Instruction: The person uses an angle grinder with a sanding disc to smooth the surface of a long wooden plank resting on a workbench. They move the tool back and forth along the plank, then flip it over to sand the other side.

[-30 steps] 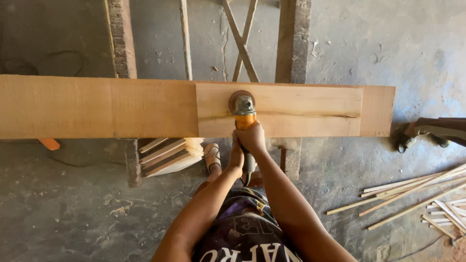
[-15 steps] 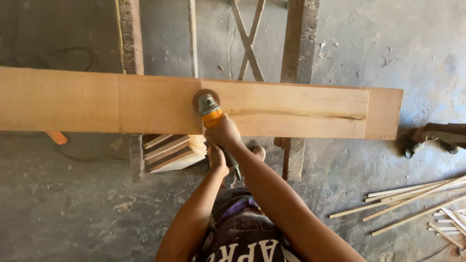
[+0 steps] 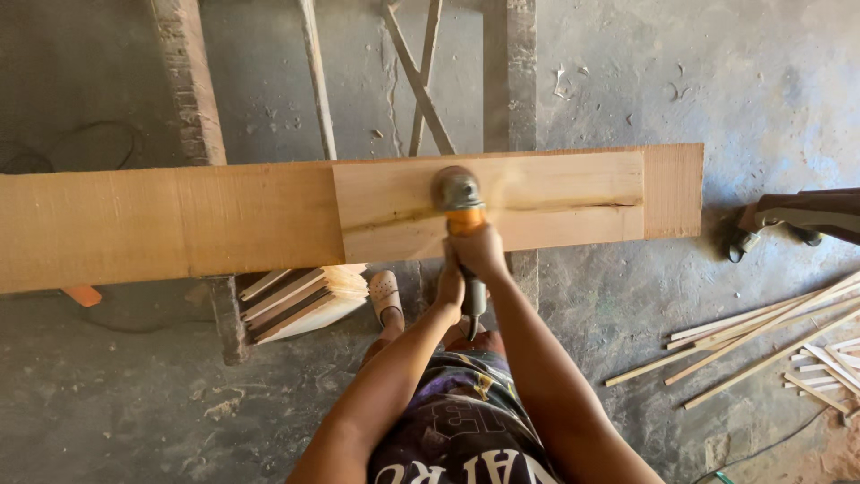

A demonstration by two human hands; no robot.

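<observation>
A: In the middle of the frame, on the long wooden plank, what has changed?

B: The angle grinder has moved back to the right along the plank. Half a second ago its head sat near the line where the darker wood meets the paler patch; now it lies well inside the pale patch, on the dark grain streak that runs across it. The plank also sits lower and further left in the frame than before.

A: And the hands?

B: The right hand has its fingers clamped around the orange body just behind the head. The left hand is lower, its fingers wrapped on the dark rear handle. Both arms reach up from the bottom of the frame, much as they did earlier.

A: How does the grinder look?

B: A round grey metal head, blurred, pressed flat on the plank, then an orange neck and a dark handle pointing down towards the person.

A: And around it?

B: The plank crosses the frame from the left edge to the centre right, paler where the grinder works. Under it, lower left of centre, lies a stack of short boards on the concrete floor. Thin wooden strips are scattered at the lower right.
</observation>
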